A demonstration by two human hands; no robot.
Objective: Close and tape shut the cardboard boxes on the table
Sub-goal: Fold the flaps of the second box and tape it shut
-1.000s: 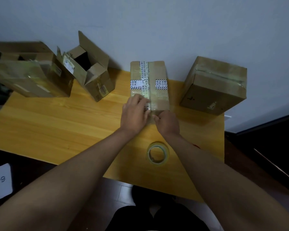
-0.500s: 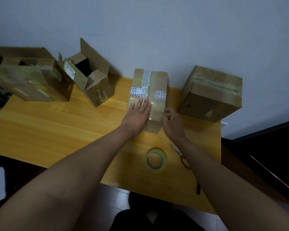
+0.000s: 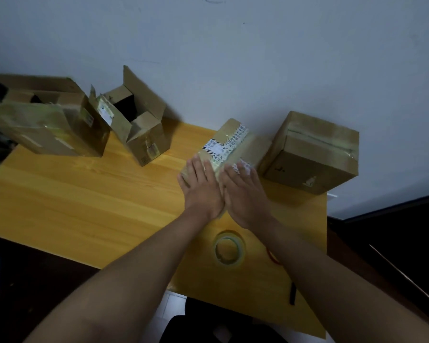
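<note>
Near the table's far edge, right of middle: taped box, turned askew. Left hand and right hand press flat on its top, side by side, fingers straight and slightly spread. Sealed box just beside it, toward the right corner. Two open boxes toward the left corner. Tape roll near the front edge.

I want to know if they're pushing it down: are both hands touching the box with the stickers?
Touching. The head view shows the left hand and right hand lying flat on the stickered box.
</note>
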